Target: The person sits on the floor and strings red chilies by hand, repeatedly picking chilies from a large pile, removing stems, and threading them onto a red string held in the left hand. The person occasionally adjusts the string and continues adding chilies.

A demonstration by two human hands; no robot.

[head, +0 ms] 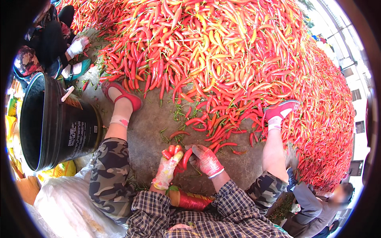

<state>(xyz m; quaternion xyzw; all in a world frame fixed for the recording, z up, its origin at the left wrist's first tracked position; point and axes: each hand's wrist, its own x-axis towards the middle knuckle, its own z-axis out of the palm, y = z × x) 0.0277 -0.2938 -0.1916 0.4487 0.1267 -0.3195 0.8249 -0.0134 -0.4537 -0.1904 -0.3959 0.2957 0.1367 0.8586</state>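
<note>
My left hand [167, 170], in a stained white glove, is closed around several red chili peppers [171, 149], whose rounded ends stick out past the fingers. Close on its right, my right hand [206, 160] wears a red and white glove with dark fingertips. Between the hands is a curved red chili pepper [186, 158]; its upper end is at my right fingertips, and which hand bears it is hard to tell. Beyond them a huge heap of red chili peppers [220, 59] spreads over the concrete floor [148, 125]. Green stems [178, 114] are scattered before the heap.
A black plastic bucket [71, 128] lies tipped on the left, beside a white woven sack [71, 205]. Another person's gloved hand [78, 47] shows at the upper left. A person in grey [309, 208] sits at the lower right. My red shoes [281, 109] touch the heap.
</note>
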